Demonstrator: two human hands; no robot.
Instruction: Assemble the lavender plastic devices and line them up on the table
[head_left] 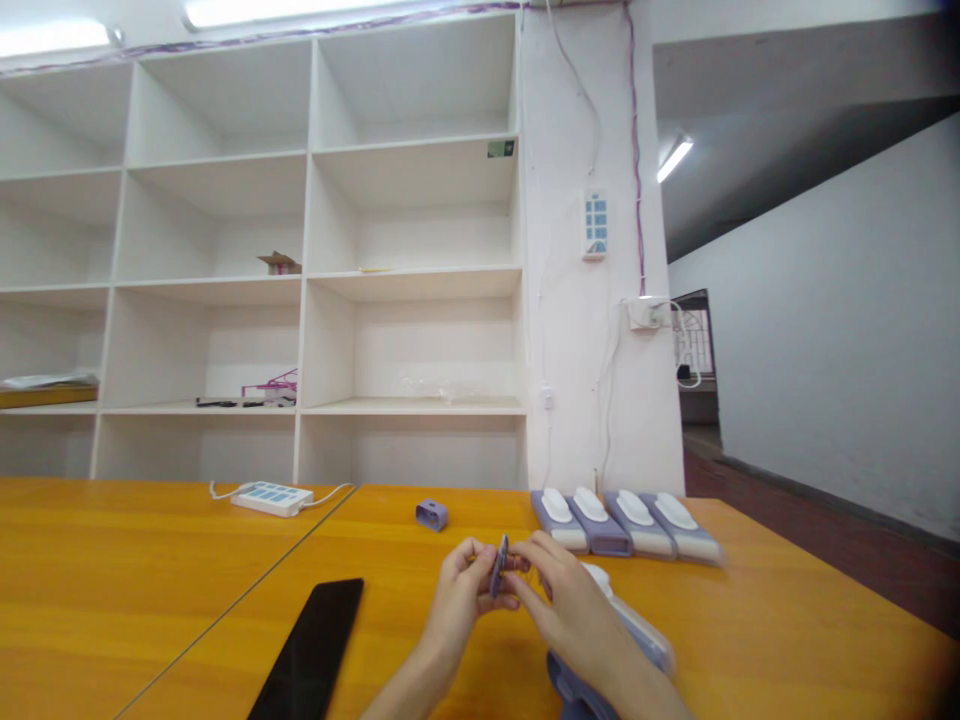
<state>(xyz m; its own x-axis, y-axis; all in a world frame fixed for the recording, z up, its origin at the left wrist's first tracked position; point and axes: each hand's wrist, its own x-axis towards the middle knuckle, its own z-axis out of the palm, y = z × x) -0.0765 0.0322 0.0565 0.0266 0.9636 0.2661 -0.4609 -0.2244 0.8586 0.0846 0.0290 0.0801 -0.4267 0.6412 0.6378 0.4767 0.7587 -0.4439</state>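
Observation:
Above the table's front part, my left hand (459, 592) pinches a small flat purple part (499, 566), turned edge-on to me. From the other side my right hand (561, 590) brings its thumb and fingertips against the same part; its details are blurred and partly covered by fingers. Under my right forearm lies a purple and clear plastic case (641, 636) with a white piece at its top, partly hidden by the arm. Beyond my hands, a hollow purple plastic piece (431, 514) sits on the table.
Several purple-and-white devices (616, 522) stand in a row at the back right. A black flat slab (311, 650) lies left of my hands. A white power strip (271, 498) with a cord rests at the back left of the wooden table (172, 560). White shelving (304, 345) rises behind.

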